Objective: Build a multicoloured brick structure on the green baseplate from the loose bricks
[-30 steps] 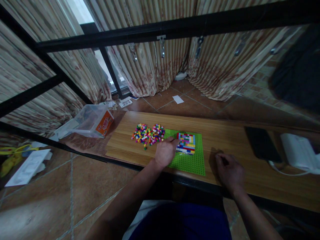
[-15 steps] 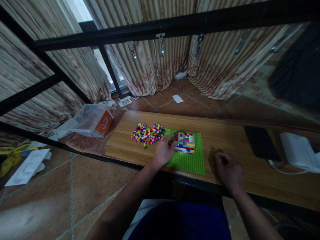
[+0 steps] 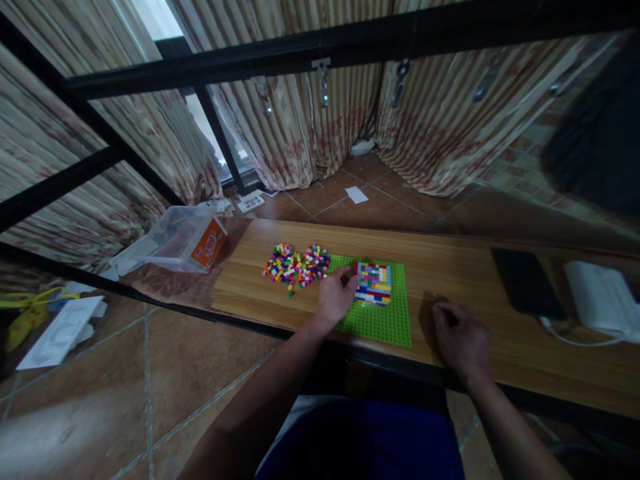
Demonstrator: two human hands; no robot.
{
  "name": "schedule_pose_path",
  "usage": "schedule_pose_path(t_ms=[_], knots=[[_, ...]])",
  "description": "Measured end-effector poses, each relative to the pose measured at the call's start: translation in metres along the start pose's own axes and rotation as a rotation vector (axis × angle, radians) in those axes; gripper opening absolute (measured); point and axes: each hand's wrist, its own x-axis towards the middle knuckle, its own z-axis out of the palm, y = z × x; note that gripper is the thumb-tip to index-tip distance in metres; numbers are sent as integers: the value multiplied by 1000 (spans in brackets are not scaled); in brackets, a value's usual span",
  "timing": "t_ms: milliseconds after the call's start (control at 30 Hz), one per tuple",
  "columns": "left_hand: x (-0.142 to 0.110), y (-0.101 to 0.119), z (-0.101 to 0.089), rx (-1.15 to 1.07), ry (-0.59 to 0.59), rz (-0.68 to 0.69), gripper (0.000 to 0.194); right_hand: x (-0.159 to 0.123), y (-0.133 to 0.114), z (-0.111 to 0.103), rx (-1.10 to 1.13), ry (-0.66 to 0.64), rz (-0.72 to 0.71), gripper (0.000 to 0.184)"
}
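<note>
My left hand is at the left edge of a layered block of colourful toy bricks. Its thumb and forefinger are bent close together against that edge; anything between the fingertips is too small to make out. The brick block sits on a green studded baseplate, towards its back. To the left of the baseplate lies a loose heap of small bricks in many colours. My right hand rests on the table, right of the baseplate, with its fingers curled into a loose fist and no object showing in it.
The bricks lie on a long wooden table. A black phone with a white cable and a white box-shaped device are at the right. Beyond the left end stands a clear plastic tub. A black metal bar crosses above.
My left hand has shifted slightly right, its thumb now closer against the brick block's left edge. My right hand stays where it was. The view has moved a little.
</note>
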Motion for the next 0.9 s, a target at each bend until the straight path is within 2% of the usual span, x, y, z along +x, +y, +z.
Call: schedule_pose_path(t_ms=[267, 367, 467, 600, 700, 767, 833, 900], knots=[[-5, 1, 6, 26, 33, -18, 31, 0, 2, 1, -18, -13, 4, 49], [-11, 0, 1, 22, 30, 28, 36, 0, 5, 3, -33, -15, -13, 50], [-19, -3, -13, 3, 93, 80, 39, -1, 8, 5, -39, -20, -4, 51], [-28, -26, -53, 28, 237, 120, 34, -2, 14, 7, -52, -33, 2, 50], [-30, -59, -96, 173, 360, 54, 30, 0, 21, 5, -25, -48, 19, 49], [-28, -85, -125, 287, 441, -6, 30, 4, 16, 1, -23, -49, 57, 48], [-22, -108, -150, 436, 494, -52, 34, 11, -3, -5, -10, -42, 75, 47], [-11, -126, -168, 573, 505, -76, 39, 18, -41, -8, 78, -5, 24, 44]])
